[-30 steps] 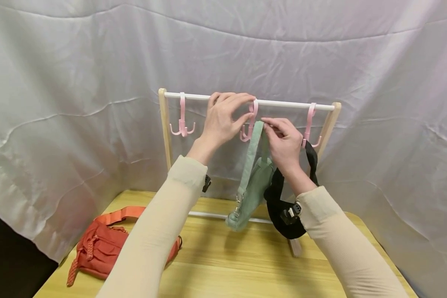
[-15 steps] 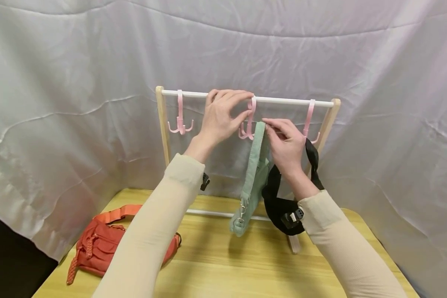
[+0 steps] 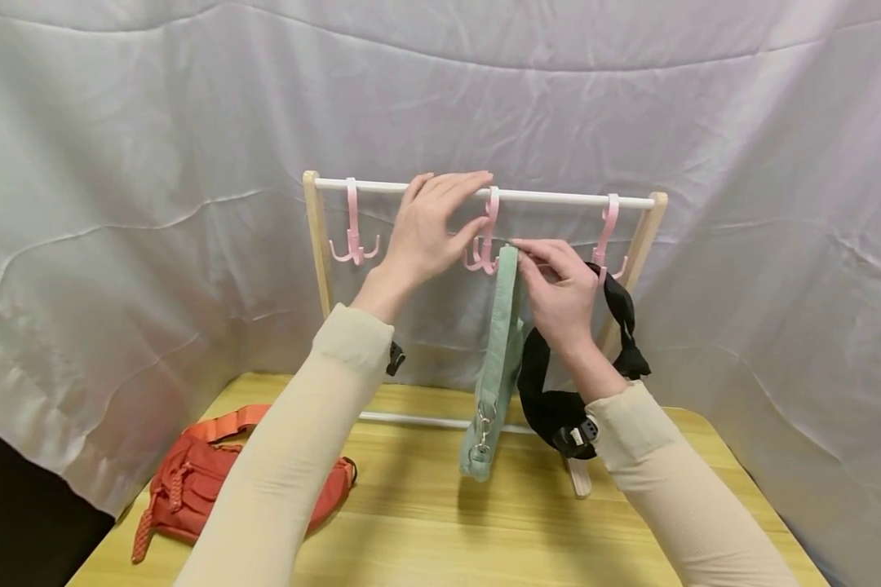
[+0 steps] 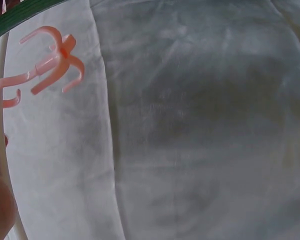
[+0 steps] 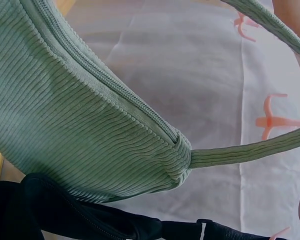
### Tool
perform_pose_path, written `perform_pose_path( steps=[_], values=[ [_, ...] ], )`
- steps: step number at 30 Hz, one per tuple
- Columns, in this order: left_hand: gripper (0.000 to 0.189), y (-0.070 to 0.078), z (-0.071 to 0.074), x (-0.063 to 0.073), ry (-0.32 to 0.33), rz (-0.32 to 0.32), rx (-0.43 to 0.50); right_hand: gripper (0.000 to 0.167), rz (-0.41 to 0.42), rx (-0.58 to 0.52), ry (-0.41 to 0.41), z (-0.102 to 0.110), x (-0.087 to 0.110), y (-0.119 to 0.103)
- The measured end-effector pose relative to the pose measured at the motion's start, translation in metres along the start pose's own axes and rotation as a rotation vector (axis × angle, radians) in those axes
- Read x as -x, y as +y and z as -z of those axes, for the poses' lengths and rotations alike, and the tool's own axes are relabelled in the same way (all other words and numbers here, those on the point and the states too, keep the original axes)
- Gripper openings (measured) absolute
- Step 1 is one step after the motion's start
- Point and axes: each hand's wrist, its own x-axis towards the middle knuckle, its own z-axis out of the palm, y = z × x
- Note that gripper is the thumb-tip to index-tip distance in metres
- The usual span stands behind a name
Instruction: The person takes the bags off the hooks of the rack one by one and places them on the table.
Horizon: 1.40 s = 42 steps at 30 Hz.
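Observation:
A green corduroy bag (image 3: 512, 367) hangs in the air in front of the rack, its zip and strap seen large in the right wrist view. My right hand (image 3: 561, 300) pinches the top of its strap (image 3: 505, 281) between thumb and fingertips, just right of the pink middle hook (image 3: 488, 232). On the white bar (image 3: 558, 197), my left hand (image 3: 427, 228) reaches over beside that hook, fingers extended above the bar and thumb close to the stem. The hook's prongs show in the left wrist view.
A black bag (image 3: 546, 408) hangs from the right pink hook (image 3: 606, 232), behind my right forearm. Another pink hook (image 3: 353, 232) hangs at the left. A red bag (image 3: 205, 489) with an orange strap lies on the wooden table (image 3: 411, 530).
The green bag has turned more edge-on and its strap top has come closer to the middle hook. My left fingertips have eased slightly off the hook's top.

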Motion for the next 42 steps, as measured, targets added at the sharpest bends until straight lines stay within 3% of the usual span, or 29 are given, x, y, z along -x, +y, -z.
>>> perform_pose_path(
  steps=[5, 11, 17, 24, 32, 42],
  values=[
    [0.050, -0.002, 0.003, 0.005, 0.021, -0.052, 0.047, 0.014, -0.017, -0.008, -0.009, -0.002, 0.003, 0.003],
    [0.050, -0.002, 0.007, 0.016, 0.085, -0.113, 0.087, 0.016, -0.013, -0.043, -0.005, -0.005, 0.008, 0.026],
    [0.052, -0.003, 0.015, 0.032, 0.157, -0.149, 0.105, 0.016, 0.000, -0.055, -0.020, -0.005, 0.011, 0.033],
    [0.051, 0.000, 0.025, 0.053, 0.207, -0.130, 0.133, 0.014, 0.044, 0.012, -0.055, -0.006, 0.013, 0.032],
    [0.052, -0.001, 0.028, 0.082, 0.257, -0.130, 0.220, 0.017, 0.051, 0.062, -0.026, -0.010, 0.012, 0.034],
    [0.056, 0.001, 0.034, 0.125, 0.223, -0.052, 0.273, 0.016, 0.038, 0.101, -0.025, -0.013, 0.011, 0.031]
  ],
)
